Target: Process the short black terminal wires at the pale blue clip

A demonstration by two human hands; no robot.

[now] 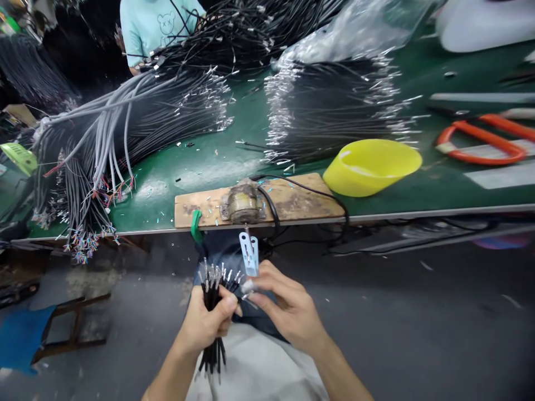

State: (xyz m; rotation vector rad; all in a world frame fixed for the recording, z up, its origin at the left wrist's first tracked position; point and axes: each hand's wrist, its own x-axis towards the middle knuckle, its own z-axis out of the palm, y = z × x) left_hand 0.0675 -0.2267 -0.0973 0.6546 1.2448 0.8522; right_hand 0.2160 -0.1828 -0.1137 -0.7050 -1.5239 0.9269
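Observation:
My left hand (pixel 213 317) is wrapped round a bundle of short black cables (pixel 212 287); their stripped, silvery ends fan out above the fist and the other ends hang below it. My right hand (pixel 288 306) pinches a silvery cable end (pixel 246 296) just right of the bundle; blur and the fingers hide part of it. A whitish patch covers one of its fingertips. Right above these fingers hangs a light blue clothes peg (pixel 249 253), fixed on the shaft of a small motor (pixel 243 204). The motor is mounted on a wooden board (pixel 296 197) at the table's front edge.
A green clamp (pixel 195 225) grips the board's left end. On the green table (pixel 196 164) lie black cable piles (pixel 334 106), grey cables (pixel 111 122), a yellow cut container (pixel 371 167) and orange-handled scissors (pixel 480 139). Across the table sits a person in a light blue shirt (pixel 156 28).

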